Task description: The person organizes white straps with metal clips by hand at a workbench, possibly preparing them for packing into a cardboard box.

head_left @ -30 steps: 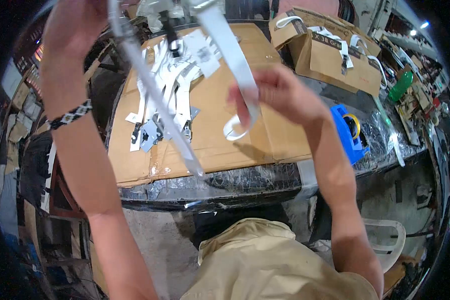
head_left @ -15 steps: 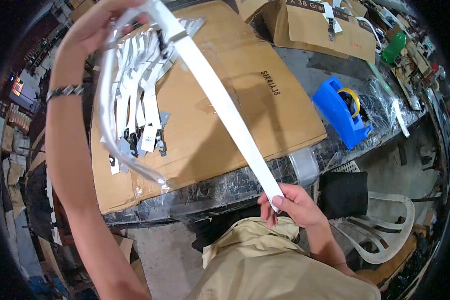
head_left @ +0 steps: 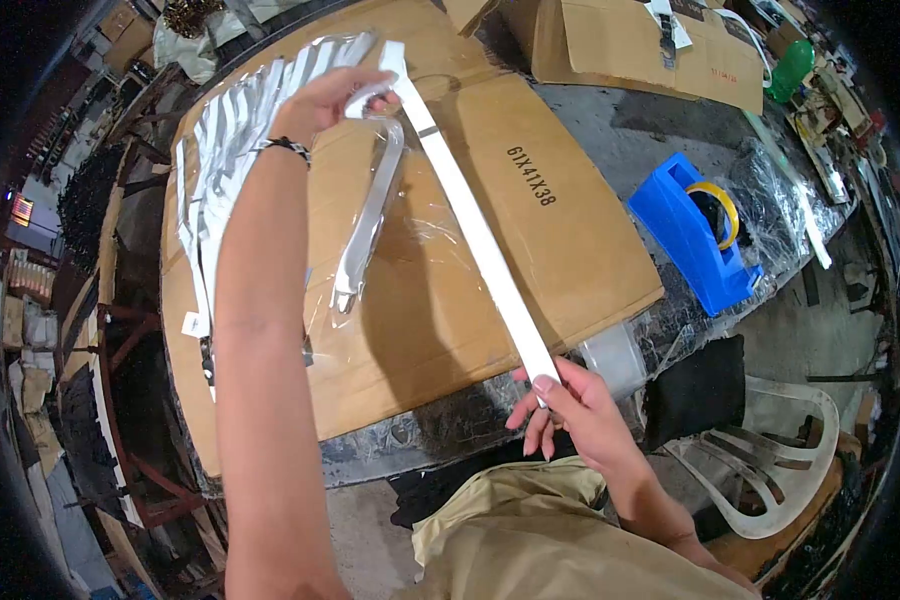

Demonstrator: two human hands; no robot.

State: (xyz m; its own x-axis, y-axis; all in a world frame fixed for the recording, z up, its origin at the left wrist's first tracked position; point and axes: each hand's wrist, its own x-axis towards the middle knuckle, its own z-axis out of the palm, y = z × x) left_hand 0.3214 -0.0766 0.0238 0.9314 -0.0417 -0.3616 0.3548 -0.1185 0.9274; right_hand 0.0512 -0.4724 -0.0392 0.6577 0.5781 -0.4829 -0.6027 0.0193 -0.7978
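A long white strap (head_left: 475,235), flat like a belt, stretches diagonally over the cardboard. My left hand (head_left: 335,100) is closed on it near its upper end, where the strap bends round the fingers. From this hand hangs another length of the strap in clear plastic (head_left: 372,205), with a small metal-looking piece at its lower tip. My right hand (head_left: 575,408) pinches the strap's near end between thumb and fingers, beyond the table edge. Left of my left hand, a pile of white straps (head_left: 232,125) with tags lies on the cardboard, partly hidden by my forearm.
The flat cardboard sheet (head_left: 580,255) covers much of the table. A blue tape dispenser (head_left: 675,225) with a yellow roll stands to the right. An open cardboard box (head_left: 620,50) and a green bottle (head_left: 792,68) are at the back. A white plastic chair (head_left: 770,470) stands at lower right.
My left hand has moved right and away from me, lower over the cardboard. The plastic-covered length has swung right. My right hand keeps its pinch on the near end.
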